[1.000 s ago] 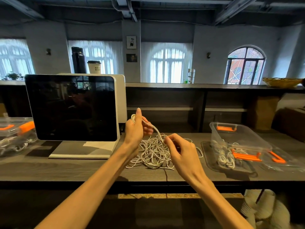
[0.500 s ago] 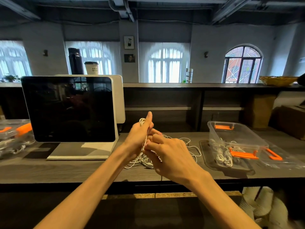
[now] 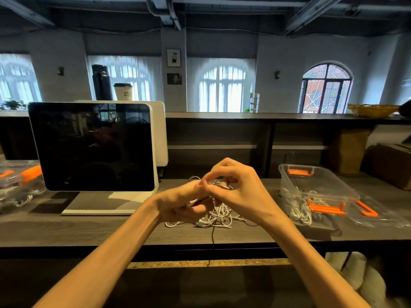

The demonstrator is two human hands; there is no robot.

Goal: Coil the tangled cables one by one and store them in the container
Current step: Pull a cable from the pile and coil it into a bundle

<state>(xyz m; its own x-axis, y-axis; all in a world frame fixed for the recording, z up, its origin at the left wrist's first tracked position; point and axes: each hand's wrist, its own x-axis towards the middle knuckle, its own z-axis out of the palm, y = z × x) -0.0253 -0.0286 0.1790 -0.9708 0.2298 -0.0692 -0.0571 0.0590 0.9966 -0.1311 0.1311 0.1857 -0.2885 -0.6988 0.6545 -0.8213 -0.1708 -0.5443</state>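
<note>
Both hands meet above the middle of the dark wood worktop [image 3: 66, 230], right over a tangled pile of white cables [image 3: 219, 215]. Left hand [image 3: 180, 205] is curled, fingers wrapped round a white cable with a plug end poking out between the fingers. Right hand [image 3: 239, 190] sits just above and touching the left, thumb and forefinger pinching a white cable strand near the left hand's fingertips; other fingers bent. Cannot tell if both hands grip the same cable.

The pile lies on the worktop under and just behind the hands, loops spilling toward the front edge; 1 thin dark wire [image 3: 212, 235] runs from the pile over the front edge.

Clear plastic container [image 3: 295, 174] with orange clips sits right of the pile, open, several coiled white cables [image 3: 299, 210] already inside at its near end. Its clear lid [image 3: 382, 216] with an orange clip lies flat just right of it.

Left of the hands: a dark-screened monitor [image 3: 93, 145] on a white stand. Far left edge: another clear container [image 3: 17, 185] with orange clips and white cables in it. On the shelf behind the monitor: a black flask [image 3: 101, 82] and a paper cup [image 3: 123, 92] side by side. Far right on that shelf: a woven basket [image 3: 372, 110].
</note>
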